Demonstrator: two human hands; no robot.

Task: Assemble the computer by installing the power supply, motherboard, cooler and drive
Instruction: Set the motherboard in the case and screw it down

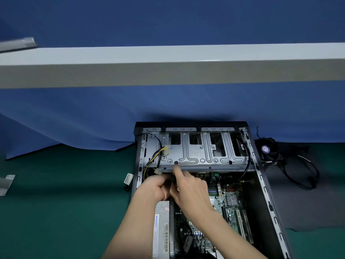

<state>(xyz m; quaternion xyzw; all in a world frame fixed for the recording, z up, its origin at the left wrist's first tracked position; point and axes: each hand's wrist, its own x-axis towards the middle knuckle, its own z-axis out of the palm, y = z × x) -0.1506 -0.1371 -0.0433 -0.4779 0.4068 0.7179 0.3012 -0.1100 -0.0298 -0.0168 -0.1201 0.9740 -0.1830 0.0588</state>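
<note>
Case (265,193) on green mat (56,202), blue backdrop (168,19)

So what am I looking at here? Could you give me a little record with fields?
case: open, lying on the green mat
motherboard: inside the case
power supply: inside, along the left wall
cooler fan: outside, right of the case
left hand: fingers curled, below the drive cage
right hand: forefinger straight, towards the cage
held item: hidden

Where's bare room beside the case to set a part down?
Free: green mat between the metal bracket and the white tag beside the case. Crowded: right of the case, with the cooler fan and cables; inside, left hand and right hand meet below the drive cage.
</note>
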